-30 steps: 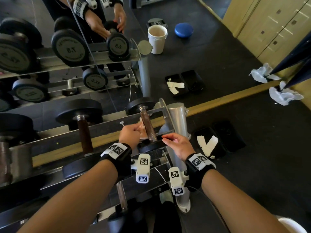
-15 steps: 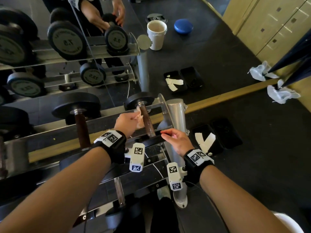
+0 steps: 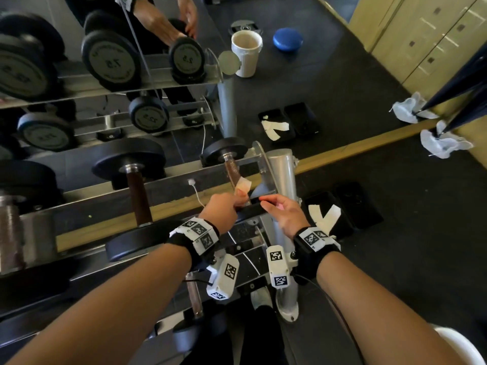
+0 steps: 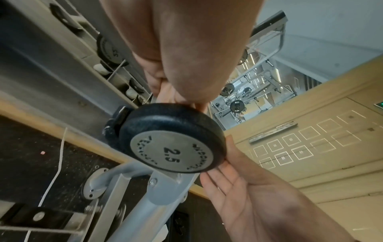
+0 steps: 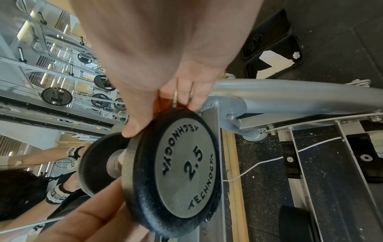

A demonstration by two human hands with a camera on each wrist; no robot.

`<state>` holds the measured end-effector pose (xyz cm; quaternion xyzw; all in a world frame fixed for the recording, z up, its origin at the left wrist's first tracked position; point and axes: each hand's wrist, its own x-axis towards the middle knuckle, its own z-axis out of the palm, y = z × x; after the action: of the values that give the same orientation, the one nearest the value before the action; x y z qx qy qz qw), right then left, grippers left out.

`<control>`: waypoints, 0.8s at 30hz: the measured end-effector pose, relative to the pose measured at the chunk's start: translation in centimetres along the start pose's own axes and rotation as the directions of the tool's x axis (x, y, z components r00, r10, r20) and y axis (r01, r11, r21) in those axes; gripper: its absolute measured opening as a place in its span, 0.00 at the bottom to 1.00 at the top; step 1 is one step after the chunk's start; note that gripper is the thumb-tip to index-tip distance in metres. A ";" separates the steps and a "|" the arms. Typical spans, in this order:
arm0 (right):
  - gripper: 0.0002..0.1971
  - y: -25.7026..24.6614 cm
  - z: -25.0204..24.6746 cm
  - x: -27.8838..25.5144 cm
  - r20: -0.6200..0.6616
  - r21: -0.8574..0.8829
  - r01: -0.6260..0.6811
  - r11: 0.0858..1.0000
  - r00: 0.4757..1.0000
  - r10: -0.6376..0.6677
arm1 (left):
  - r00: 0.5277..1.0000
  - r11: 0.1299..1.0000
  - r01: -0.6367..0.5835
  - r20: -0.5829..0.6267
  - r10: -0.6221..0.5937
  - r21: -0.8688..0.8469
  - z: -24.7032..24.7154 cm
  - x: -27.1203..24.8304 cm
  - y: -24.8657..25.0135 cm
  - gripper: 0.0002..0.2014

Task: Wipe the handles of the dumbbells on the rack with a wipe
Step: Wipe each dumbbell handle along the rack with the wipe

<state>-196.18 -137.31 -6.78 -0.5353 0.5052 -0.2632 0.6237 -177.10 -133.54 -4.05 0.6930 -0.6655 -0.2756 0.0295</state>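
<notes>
The small 2.5 dumbbell lies on the rack's top rail at the right end, its brown handle (image 3: 232,168) pointing away from me. My left hand (image 3: 224,208) grips a white wipe (image 3: 243,185) round the near part of that handle; part of the wipe sticks out past my fingers. The near plate (image 3: 250,209) (image 4: 172,147) (image 5: 182,167) is touched by my right hand (image 3: 283,210) (image 4: 238,188), whose straight fingers and thumb rest on the rim. Seen from the left wrist, my left fingers (image 4: 157,81) curl behind the plate.
A larger dumbbell (image 3: 137,191) lies to the left on the silver rack (image 3: 280,167); a mirror behind repeats everything. On the dark floor are a white bin (image 3: 246,52), a blue disc (image 3: 287,39), black trays with wipes (image 3: 326,217) and crumpled wipes (image 3: 442,143).
My left hand slid the wipe up the handle toward the far plate, then back down to the near end. The right hand stayed on the near plate.
</notes>
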 end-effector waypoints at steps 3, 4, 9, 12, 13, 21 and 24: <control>0.10 -0.3 0.3 -0.2 -0.006 -0.022 -0.014 1.000 1.000 0.013 | 1.000 0.988 0.024 0.005 -0.023 -0.153 -0.4 -0.9 -0.6 0.22; 0.10 -0.4 0.4 -0.2 -0.007 -0.036 -0.019 0.999 1.000 0.018 | 1.000 0.980 0.028 0.018 -0.025 -0.198 -0.8 -1.0 -0.7 0.23; 0.10 -1.2 0.5 0.0 -0.028 -0.197 -0.056 0.979 0.998 0.052 | 0.993 0.942 0.117 0.024 -0.115 -0.316 -2.0 -2.3 -1.3 0.29; 0.12 -2.6 0.5 -0.1 -0.023 -0.344 -0.048 0.938 0.999 0.043 | 0.980 0.851 0.131 -0.066 -0.190 -0.508 -2.7 -4.6 -1.3 0.25; 0.12 -3.3 0.6 -0.3 -0.003 -0.398 -0.016 0.917 1.000 0.016 | 0.968 0.802 0.114 -0.115 -0.222 -0.587 -2.8 -5.7 -1.3 0.23; 0.17 -8.5 3.9 -6.7 0.357 -0.404 0.342 0.848 0.913 -0.198 | 0.879 0.457 0.042 -0.185 -0.440 -0.888 -0.8 -16.3 0.3 0.03; 0.21 -8.7 4.5 -9.4 0.541 -0.414 0.477 0.775 0.814 -0.212 | 0.850 0.295 0.025 -0.135 -0.509 -0.955 1.6 -19.2 1.4 0.05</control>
<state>-193.49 -129.85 4.19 -0.8191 0.2827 -0.0897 0.4910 -178.34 -115.16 1.79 0.6943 -0.2343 -0.4494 0.5110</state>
